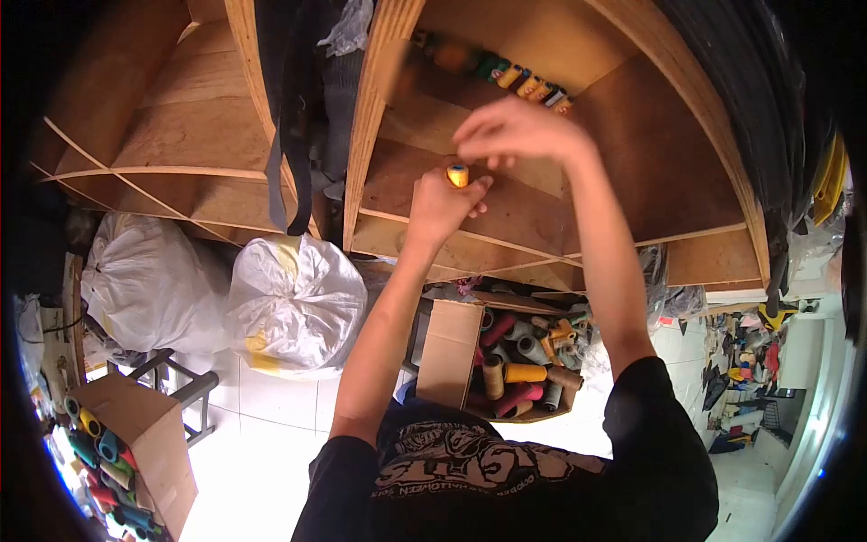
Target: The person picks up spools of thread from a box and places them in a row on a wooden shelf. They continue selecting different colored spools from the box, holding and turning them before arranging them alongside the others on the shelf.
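Observation:
My left hand (441, 203) is closed around a yellow spool of thread (458, 176), held upright above the wooden shelf (397, 181). The spool's top end shows above my curled fingers. Above and to the right of it, my right hand (519, 131) is slightly blurred, with its fingers stretched out to the left and apart from the spool. I see nothing in that hand. At the back of the shelf unit stands a row of thread spools (533, 88), several of them yellow and some green or dark.
Below the shelves, an open cardboard box (449, 352) holds many thread cones (526, 372). White sacks (296, 307) stand to the left. Another box of cones (149, 434) is at lower left. Black straps (289, 117) hang beside the shelf's upright.

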Available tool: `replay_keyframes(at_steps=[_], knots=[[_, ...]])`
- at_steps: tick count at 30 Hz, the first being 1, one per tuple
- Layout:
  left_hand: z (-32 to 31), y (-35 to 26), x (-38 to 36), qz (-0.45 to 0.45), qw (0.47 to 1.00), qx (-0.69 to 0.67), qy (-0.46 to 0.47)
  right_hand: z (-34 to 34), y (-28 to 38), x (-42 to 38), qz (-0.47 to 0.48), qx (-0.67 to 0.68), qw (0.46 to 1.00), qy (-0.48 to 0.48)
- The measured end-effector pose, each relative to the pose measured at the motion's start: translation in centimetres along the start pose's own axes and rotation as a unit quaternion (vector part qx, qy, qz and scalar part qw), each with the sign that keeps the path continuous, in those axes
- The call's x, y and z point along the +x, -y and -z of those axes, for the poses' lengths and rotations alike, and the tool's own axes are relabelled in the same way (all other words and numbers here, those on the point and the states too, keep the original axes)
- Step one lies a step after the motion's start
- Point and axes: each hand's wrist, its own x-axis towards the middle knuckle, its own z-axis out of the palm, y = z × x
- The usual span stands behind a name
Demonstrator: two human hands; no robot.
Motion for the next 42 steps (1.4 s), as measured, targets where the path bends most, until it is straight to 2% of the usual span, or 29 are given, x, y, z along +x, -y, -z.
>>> replay_keyframes(at_steps=[1,3,4,6,8,12,15,20,23,24,25,27,30,33,36,38,42], knots=[[0.1,-0.2,-0.1,0.005,0.999,0.035,0.009,-1.2,0.3,-0.2,0.008,-0.016,0.999,0.04],[0.4,-0.5,-0.2,0.016,0.994,0.104,0.027,-3.0,-1.5,0.1,0.059,-0.056,0.997,-0.003],[0.3,0.3,0.0,-0.017,0.994,0.103,0.02,-3.0,-1.3,-0.3,0.049,-0.009,0.999,-0.002],[0.1,2.5,0.8,-0.087,0.991,0.1,0.005,-2.2,-3.3,-0.3,0.092,0.061,0.994,-0.021],[0.2,0.9,-0.2,-0.079,0.996,0.029,0.013,-1.0,-3.7,-0.8,0.102,0.137,0.984,-0.045],[-0.3,1.0,-0.5,-0.063,0.991,-0.118,0.009,0.0,-4.2,-1.6,0.124,0.121,0.983,-0.068],[-0.2,1.2,-0.3,-0.047,0.992,-0.109,0.031,-0.2,-5.0,-1.2,0.146,0.096,0.983,-0.056],[-0.5,1.3,-0.1,-0.053,0.996,-0.06,-0.032,-0.8,-5.7,-0.8,0.101,0.092,0.986,-0.093],[-0.9,0.1,-0.7,-0.066,0.993,-0.046,-0.085,-0.2,-6.0,0.8,0.13,0.104,0.975,-0.146],[-1.1,-0.3,-1.0,-0.072,0.991,-0.044,-0.105,0.2,-6.0,1.8,0.156,0.038,0.962,-0.221],[-1.2,0.0,-0.9,-0.084,0.992,-0.02,-0.095,0.7,-5.9,3.2,0.164,0.049,0.952,-0.253],[-1.4,0.8,-0.6,-0.107,0.991,0.03,-0.073,1.7,-5.2,6.1,0.127,-0.054,0.929,-0.342],[-1.4,0.1,-0.7,-0.08,0.993,0.011,-0.088,3.2,-5.2,10.9,0.124,-0.215,0.876,-0.415],[-1.2,-0.4,-0.8,-0.051,0.996,0.003,-0.075,3.7,-5.2,13.7,0.127,-0.3,0.85,-0.414],[-1.3,-0.2,-0.5,-0.06,0.995,-0.019,-0.084,4.3,-6.5,16.2,0.147,-0.247,0.864,-0.414],[-1.1,0.1,-0.2,-0.063,0.994,-0.018,-0.082,4.7,-7.6,18.4,0.127,-0.211,0.882,-0.401],[-1.1,-0.1,-0.4,-0.045,0.997,-0.008,-0.067,4.0,-6.7,17.1,0.133,-0.194,0.888,-0.394]])
